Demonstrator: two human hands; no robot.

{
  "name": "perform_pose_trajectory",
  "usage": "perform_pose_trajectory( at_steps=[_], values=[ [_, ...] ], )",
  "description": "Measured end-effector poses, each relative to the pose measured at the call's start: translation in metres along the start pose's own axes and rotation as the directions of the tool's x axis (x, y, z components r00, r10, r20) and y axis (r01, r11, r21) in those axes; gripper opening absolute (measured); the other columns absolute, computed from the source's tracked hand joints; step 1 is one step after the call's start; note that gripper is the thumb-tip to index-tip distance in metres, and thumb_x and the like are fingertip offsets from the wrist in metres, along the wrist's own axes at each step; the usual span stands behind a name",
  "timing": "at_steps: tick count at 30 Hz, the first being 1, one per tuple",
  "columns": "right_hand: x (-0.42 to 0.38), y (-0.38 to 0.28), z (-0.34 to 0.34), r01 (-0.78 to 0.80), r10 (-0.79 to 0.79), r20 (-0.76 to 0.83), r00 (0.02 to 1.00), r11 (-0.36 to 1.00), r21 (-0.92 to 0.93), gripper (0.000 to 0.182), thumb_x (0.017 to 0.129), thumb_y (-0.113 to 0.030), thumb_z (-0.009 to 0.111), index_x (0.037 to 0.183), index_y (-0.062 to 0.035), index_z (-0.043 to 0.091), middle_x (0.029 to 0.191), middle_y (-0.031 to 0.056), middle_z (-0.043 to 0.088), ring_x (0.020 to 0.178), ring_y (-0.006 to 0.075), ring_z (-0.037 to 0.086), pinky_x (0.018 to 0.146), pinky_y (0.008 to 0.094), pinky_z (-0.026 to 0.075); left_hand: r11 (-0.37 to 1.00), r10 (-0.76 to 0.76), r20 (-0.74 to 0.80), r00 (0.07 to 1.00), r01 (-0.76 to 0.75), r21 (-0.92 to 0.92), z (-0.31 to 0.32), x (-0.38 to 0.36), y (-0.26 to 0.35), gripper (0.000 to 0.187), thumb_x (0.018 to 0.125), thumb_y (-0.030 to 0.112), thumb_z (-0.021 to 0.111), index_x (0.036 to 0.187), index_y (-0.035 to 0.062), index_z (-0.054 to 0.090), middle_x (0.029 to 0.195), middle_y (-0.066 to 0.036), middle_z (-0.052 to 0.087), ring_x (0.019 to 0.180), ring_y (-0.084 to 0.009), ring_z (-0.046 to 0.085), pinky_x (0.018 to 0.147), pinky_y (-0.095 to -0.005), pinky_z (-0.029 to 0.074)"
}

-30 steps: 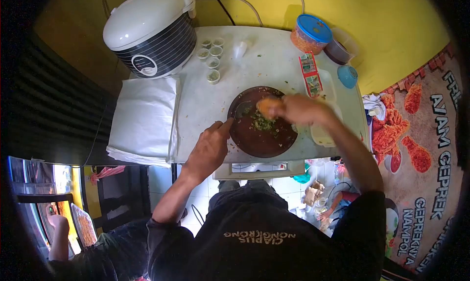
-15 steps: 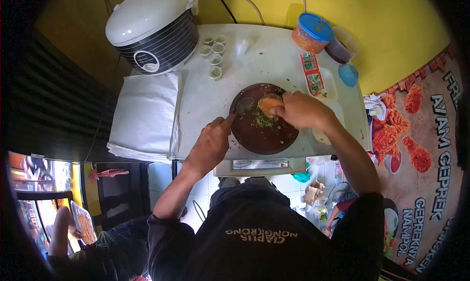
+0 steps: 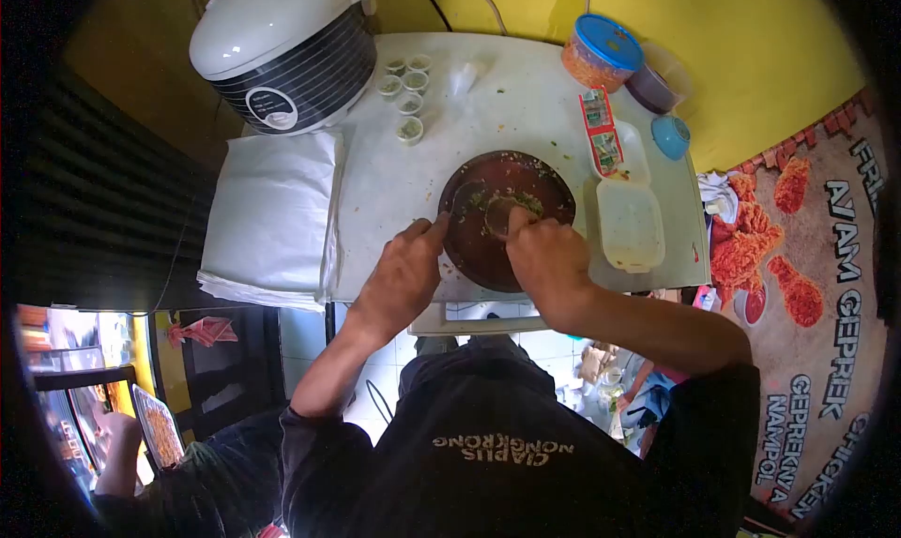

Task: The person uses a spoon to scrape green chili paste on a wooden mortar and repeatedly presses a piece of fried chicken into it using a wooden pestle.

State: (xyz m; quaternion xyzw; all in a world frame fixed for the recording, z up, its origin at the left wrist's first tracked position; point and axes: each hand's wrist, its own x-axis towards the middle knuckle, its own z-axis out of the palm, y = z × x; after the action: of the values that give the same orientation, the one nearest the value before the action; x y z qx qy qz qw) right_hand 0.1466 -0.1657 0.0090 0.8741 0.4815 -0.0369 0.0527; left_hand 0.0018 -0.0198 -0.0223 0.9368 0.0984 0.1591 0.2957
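Observation:
A round dark-brown mortar dish (image 3: pixel 481 257) stands near the table's front edge, with chopped green bits (image 3: pixel 527 202) scattered in it. My left hand (image 3: pixel 402 268) is at its left rim, closed around a spoon (image 3: pixel 466 198) whose bowl reaches into the dish. Over the dish, my right hand (image 3: pixel 549 257) is closed on a small clear cup (image 3: pixel 498 216), which is tilted low among the green bits. My fingers hide part of the cup. Several small cups (image 3: pixel 409 131) with green contents stand farther back on the table.
A rice cooker (image 3: pixel 282 64) and a stack of white paper (image 3: pixel 267 210) are at left. To the right are a plastic tray (image 3: pixel 631 224), red sachets (image 3: pixel 603 130), a blue-lidded tub (image 3: pixel 605 45) and a blue bowl (image 3: pixel 670 136). Another person's arm (image 3: pixel 117 454) shows at lower left.
My right hand has moved down and toward me with the cup, lowering it in the dish, and the plastic tray is now uncovered. My left hand stays at the rim with the spoon.

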Motion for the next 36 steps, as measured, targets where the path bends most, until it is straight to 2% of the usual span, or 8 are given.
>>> perform_pose_trajectory(
  at_steps=[7, 11, 17, 21, 23, 25, 27, 36],
  values=[
    [0.007, 0.017, 0.001, 0.078, -0.080, -0.033, 0.996, 0.996, -0.048, 0.030, 0.097, -0.027, 0.048, 0.100, 0.0009, 0.057, 0.076, 0.0167, 0.068, 0.072, 0.0290, 0.071, 0.062, 0.0420, 0.056, 0.999, 0.007, 0.006, 1.000, -0.007, -0.033, 0.006, -0.007, -0.005, 0.051, 0.078, -0.011, 0.048, 0.128, -0.0058, 0.050, 0.094, -0.025, 0.059, 0.087, -0.0419, 0.059, 0.080, -0.0472, 0.047],
    [0.028, 0.061, -0.022, 0.072, -0.154, 0.304, 0.940, 0.962, 0.263, 0.046, 0.095, -0.041, 0.054, 0.103, 0.0039, 0.058, 0.086, 0.0248, 0.067, 0.080, 0.0429, 0.066, 0.069, 0.0504, 0.053, 0.992, -0.091, 0.124, 0.988, 0.101, -0.079, -0.010, 0.002, 0.011, 0.051, 0.077, -0.010, 0.048, 0.128, -0.0074, 0.049, 0.100, -0.029, 0.059, 0.093, -0.0460, 0.057, 0.087, -0.0492, 0.046],
    [-0.006, 0.029, -0.022, 0.204, -0.220, 0.061, 0.974, 0.957, 0.205, 0.045, 0.094, -0.039, 0.056, 0.101, 0.0050, 0.059, 0.084, 0.0239, 0.067, 0.078, 0.0411, 0.067, 0.067, 0.0490, 0.053, 0.993, -0.052, 0.035, 0.998, 0.056, -0.105, -0.021, 0.010, 0.021, 0.053, 0.075, -0.013, 0.045, 0.127, -0.0069, 0.050, 0.094, -0.027, 0.059, 0.089, -0.0462, 0.057, 0.082, -0.0503, 0.047],
    [0.004, 0.021, -0.004, 0.140, -0.141, -0.004, 0.990, 0.980, 0.139, 0.028, 0.095, -0.029, 0.053, 0.118, -0.0156, 0.061, 0.082, 0.0214, 0.063, 0.072, 0.0398, 0.066, 0.066, 0.0450, 0.055, 0.999, -0.013, -0.045, 0.999, 0.012, -0.033, -0.010, 0.009, 0.013, 0.049, 0.079, -0.014, 0.045, 0.125, -0.0037, 0.056, 0.087, -0.021, 0.063, 0.081, -0.0372, 0.063, 0.076, -0.0452, 0.050],
    [0.028, 0.036, -0.014, 0.170, -0.202, 0.260, 0.944, 0.975, 0.142, 0.027, 0.095, -0.027, 0.051, 0.118, -0.0207, 0.064, 0.083, 0.0212, 0.063, 0.072, 0.0400, 0.066, 0.068, 0.0461, 0.055, 0.999, -0.028, -0.014, 1.000, 0.027, -0.021, -0.009, 0.009, 0.017, 0.048, 0.079, -0.014, 0.044, 0.125, -0.0047, 0.056, 0.087, -0.022, 0.063, 0.080, -0.0369, 0.062, 0.076, -0.0453, 0.049],
    [0.023, 0.037, -0.013, 0.264, -0.284, 0.099, 0.954, 0.949, 0.172, 0.031, 0.093, -0.032, 0.055, 0.106, -0.0068, 0.068, 0.084, 0.0235, 0.067, 0.076, 0.0404, 0.067, 0.070, 0.0486, 0.055, 0.999, -0.026, -0.021, 0.999, 0.026, -0.028, -0.012, 0.004, 0.017, 0.047, 0.080, -0.014, 0.044, 0.125, -0.0054, 0.055, 0.087, -0.022, 0.063, 0.080, -0.0369, 0.062, 0.077, -0.0453, 0.049],
    [0.016, 0.042, -0.035, 0.079, -0.170, 0.355, 0.919, 0.963, 0.258, 0.031, 0.090, -0.025, 0.057, 0.091, 0.0036, 0.070, 0.090, 0.0258, 0.069, 0.086, 0.0377, 0.069, 0.076, 0.0488, 0.055, 0.999, -0.033, -0.046, 0.998, 0.031, -0.045, -0.012, 0.004, 0.018, 0.046, 0.080, -0.014, 0.044, 0.124, -0.0061, 0.055, 0.087, -0.022, 0.063, 0.080, -0.0369, 0.062, 0.077, -0.0453, 0.049],
    [0.017, 0.031, -0.002, 0.119, -0.151, 0.120, 0.981, 0.964, 0.237, 0.052, 0.092, -0.047, 0.056, 0.094, 0.0034, 0.069, 0.085, 0.0244, 0.068, 0.083, 0.0411, 0.067, 0.074, 0.0488, 0.054, 0.999, -0.032, -0.039, 0.999, 0.031, -0.023, -0.017, -0.005, 0.006, 0.052, 0.076, -0.013, 0.048, 0.128, -0.0074, 0.049, 0.093, -0.023, 0.059, 0.085, -0.0411, 0.059, 0.078, -0.0491, 0.047]
  ],
)
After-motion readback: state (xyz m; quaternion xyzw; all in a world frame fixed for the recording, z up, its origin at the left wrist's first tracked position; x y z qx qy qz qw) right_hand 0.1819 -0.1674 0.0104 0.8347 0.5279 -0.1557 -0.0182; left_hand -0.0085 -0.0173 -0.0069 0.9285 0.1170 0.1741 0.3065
